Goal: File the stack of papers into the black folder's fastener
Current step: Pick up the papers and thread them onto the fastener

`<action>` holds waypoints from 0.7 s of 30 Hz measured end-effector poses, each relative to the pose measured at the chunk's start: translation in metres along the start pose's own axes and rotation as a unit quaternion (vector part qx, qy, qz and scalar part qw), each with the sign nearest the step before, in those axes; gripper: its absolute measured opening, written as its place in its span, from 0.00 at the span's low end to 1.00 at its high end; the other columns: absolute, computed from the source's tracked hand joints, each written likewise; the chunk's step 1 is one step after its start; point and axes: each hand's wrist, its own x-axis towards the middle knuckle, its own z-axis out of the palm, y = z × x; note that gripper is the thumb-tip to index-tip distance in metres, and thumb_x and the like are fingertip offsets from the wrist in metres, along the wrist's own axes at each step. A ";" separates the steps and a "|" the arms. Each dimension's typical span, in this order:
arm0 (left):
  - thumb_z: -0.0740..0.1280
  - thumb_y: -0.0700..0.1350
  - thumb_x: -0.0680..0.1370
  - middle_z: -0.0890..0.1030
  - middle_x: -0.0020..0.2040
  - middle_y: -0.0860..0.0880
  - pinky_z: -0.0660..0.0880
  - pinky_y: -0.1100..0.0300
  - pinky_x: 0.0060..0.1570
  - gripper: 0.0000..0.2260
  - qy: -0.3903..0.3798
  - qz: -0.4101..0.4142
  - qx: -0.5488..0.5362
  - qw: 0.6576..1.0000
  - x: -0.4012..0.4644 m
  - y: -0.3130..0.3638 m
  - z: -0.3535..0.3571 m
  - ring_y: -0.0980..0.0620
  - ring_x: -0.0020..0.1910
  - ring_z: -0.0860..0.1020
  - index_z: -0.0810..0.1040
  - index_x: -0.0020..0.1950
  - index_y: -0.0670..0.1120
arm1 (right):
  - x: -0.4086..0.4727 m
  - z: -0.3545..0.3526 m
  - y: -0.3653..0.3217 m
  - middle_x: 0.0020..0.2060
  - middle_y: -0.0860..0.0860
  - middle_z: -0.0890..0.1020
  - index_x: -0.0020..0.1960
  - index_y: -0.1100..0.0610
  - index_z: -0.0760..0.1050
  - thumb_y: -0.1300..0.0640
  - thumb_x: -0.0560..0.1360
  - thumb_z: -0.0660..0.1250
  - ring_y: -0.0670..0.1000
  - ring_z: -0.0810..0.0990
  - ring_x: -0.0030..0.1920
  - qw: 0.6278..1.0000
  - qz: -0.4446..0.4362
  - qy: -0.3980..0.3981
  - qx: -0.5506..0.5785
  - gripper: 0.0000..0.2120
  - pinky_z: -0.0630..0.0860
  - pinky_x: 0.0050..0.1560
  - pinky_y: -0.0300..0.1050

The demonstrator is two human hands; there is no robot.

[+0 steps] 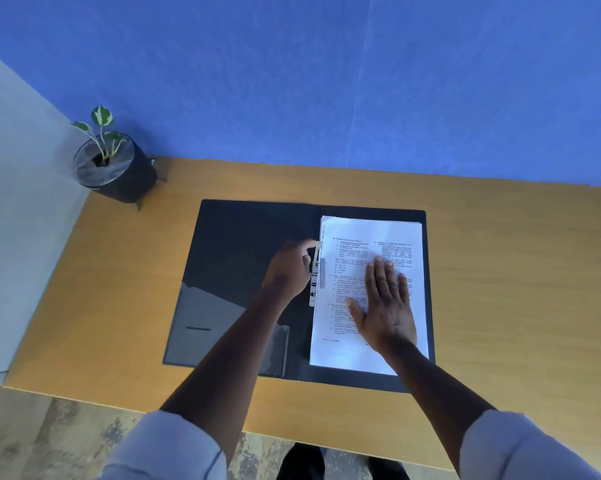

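The black folder (243,258) lies open on the wooden table (499,271). The stack of papers (361,237) sits on its right half, at three o'clock from the spine. The right hand (385,306) presses flat on the papers, fingers spread, gripping nothing. The left hand (288,271) is curled at the metal fastener (315,275), just at nine o'clock of the papers; whether its grip has closed on the fastener I cannot tell. A potted plant (112,164) stands at ten o'clock.

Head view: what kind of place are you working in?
Probably an office or study corner: a wooden desk against a blue wall, a small potted plant, and an open black folder holding printed papers.
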 end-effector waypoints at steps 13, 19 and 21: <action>0.70 0.51 0.78 0.84 0.42 0.55 0.71 0.68 0.38 0.09 -0.055 -0.039 -0.132 0.989 -0.017 -0.016 -0.017 0.66 0.37 0.78 0.84 0.47 0.47 | -0.002 -0.006 -0.003 0.82 0.58 0.48 0.82 0.61 0.46 0.37 0.82 0.48 0.58 0.45 0.82 1.000 -0.002 0.000 -0.006 0.38 0.49 0.81 0.59; 0.75 0.53 0.74 0.82 0.42 0.58 0.71 0.71 0.40 0.08 -0.089 -0.065 -0.135 0.985 -0.019 -0.023 -0.017 0.71 0.39 0.77 0.83 0.49 0.51 | -0.002 -0.006 -0.002 0.82 0.58 0.49 0.82 0.61 0.47 0.37 0.82 0.48 0.58 0.45 0.82 1.000 -0.002 0.003 -0.004 0.38 0.50 0.80 0.60; 0.76 0.55 0.72 0.82 0.44 0.58 0.70 0.74 0.38 0.10 -0.096 -0.078 -0.139 0.983 -0.020 -0.024 -0.020 0.70 0.41 0.78 0.83 0.50 0.53 | -0.002 -0.005 -0.003 0.82 0.58 0.50 0.82 0.62 0.48 0.37 0.82 0.48 0.59 0.46 0.82 1.000 -0.002 0.006 -0.001 0.38 0.51 0.80 0.60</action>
